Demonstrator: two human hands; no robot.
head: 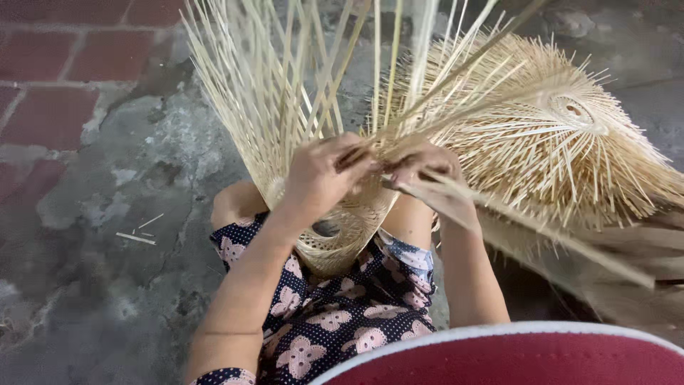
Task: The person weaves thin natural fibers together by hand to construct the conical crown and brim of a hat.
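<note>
A half-woven bamboo basket [340, 242] rests on my lap, its woven base near my knees and many loose pale strips [271, 85] fanning upward. My left hand [324, 175] grips strips at the basket's upper edge, fingers curled around them. My right hand [434, 182] sits just beside it, pinching a bundle of strips that runs out to the right. The two hands nearly touch.
A stack of finished woven bamboo pieces [563, 135] with spiky ends lies to the right. Concrete floor [121, 214] with a few strip scraps [137, 237] and red tiles [64, 64] lies left. A red rim [513, 353] is at the bottom.
</note>
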